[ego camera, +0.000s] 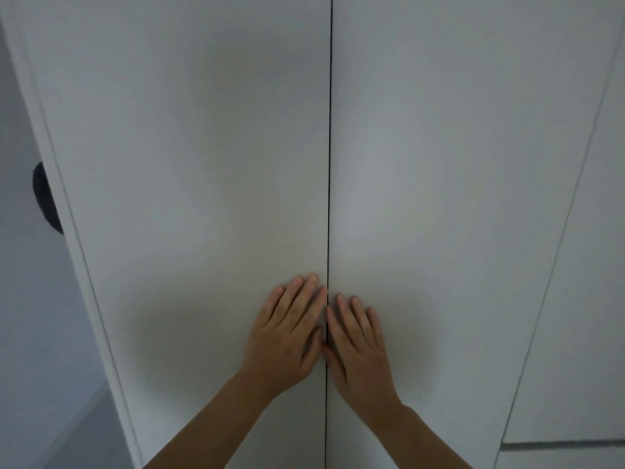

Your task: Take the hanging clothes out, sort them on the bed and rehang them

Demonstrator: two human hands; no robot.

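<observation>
Left hand (287,333) and right hand (358,346) flat on shut wardrobe doors (203,164), apparently pressing; each grip wide, holding nothing.

Two shut white wardrobe doors (189,164) fill the way ahead, only a thin dark seam (329,164) between them; open room lies left of the doors' edge

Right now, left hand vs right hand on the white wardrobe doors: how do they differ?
The left hand lies on the left white wardrobe door, the right hand on the right white wardrobe door. The left hand reaches higher up than the right hand. Both lie flat, fingers straight, beside the centre seam.
</observation>
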